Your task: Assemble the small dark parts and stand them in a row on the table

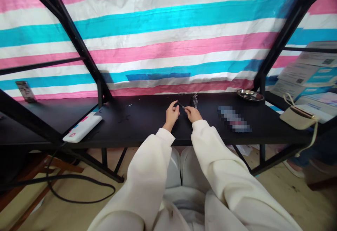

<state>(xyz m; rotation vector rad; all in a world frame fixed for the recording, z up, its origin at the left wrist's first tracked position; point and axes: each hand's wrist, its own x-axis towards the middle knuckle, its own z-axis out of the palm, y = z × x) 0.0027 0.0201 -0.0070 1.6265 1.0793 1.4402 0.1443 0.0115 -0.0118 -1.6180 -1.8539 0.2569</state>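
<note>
Right hand [194, 114] pinches a slim dark piece [181, 105] over the bench [142, 122]; left hand [172, 116] curls at its far end, grip unclear. Loose pinching could drop it, camouflaged against black.

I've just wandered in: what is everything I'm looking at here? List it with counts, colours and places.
Striped sheet: one, pink, blue and white, behind the table
Table: one, black, centre
Frame: several bars, black, both sides
Power-bank-like case: one, mostly white, table's left
Phone-like object: one, dark, far left
Slim item: one, dark, between the hands
Small items: count unclear, clear or silvery, beyond the right hand
Dish: one, silver, back right
Pixelated object: one, bluish, right
Handbag: one, cream, far right
Boxes: several, white-blue, far right
Cable: black, lower left
Shoe: one visible clearly, pale, lower right
Left hand, right hand: two, bare, centre
Sleeves: two, white, below
</note>
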